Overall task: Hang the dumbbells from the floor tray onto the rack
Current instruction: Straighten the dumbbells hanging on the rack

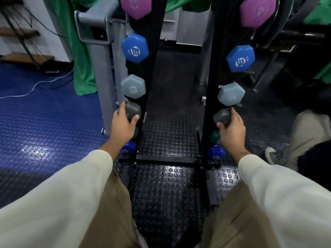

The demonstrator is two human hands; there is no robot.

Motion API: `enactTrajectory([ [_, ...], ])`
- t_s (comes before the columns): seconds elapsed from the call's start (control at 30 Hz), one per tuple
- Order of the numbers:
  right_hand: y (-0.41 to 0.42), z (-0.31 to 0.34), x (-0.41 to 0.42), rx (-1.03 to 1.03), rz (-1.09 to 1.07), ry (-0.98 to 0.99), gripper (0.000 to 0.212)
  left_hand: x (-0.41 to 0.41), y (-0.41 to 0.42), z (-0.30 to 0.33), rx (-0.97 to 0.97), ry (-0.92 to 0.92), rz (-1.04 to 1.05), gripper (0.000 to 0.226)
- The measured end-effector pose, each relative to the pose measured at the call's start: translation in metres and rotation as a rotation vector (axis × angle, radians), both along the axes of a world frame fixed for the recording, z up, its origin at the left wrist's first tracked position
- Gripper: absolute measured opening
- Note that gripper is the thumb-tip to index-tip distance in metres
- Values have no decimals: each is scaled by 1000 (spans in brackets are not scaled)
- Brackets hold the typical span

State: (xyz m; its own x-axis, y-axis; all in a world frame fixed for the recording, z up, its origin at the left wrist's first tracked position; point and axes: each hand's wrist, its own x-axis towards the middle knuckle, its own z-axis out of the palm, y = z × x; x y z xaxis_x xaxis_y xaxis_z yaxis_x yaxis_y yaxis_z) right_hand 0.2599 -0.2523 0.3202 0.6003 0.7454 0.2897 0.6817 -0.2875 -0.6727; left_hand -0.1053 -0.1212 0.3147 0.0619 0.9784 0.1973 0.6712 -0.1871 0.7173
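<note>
A black rack (152,56) with two upright rails stands in front of me. Dumbbells hang on both rails: purple (136,6) at the top, then blue (135,48), then pale grey-blue (132,86). My left hand (123,122) grips a dark grey dumbbell (133,109) at the left rail, just under the pale one. My right hand (232,126) grips another dark grey dumbbell (221,116) at the right rail. Below my hands a green (215,136) and a small blue dumbbell (215,152) sit on the right rail; the left ones are partly hidden.
A grey metal machine frame (100,51) stands left of the rack, with green cloth (80,56) behind it. A white cable (35,86) runs over the blue studded floor. Another person's leg and shoe (275,154) are at the right. Black studded mat lies between the rails.
</note>
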Motion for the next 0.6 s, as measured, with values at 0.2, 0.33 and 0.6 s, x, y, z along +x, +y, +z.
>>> enactTrajectory([
  [0.2, 0, -12, 7, 85, -8, 14, 76, 1, 0, -10, 97, -29, 62, 73],
  [0.33, -7, -21, 13, 59, -21, 153, 83, -5, -3, -12, 110, -28, 40, 88],
  [0.6, -10, -67, 16, -276, 1, 118, 83, -20, 9, -60, -296, 97, 8, 93],
])
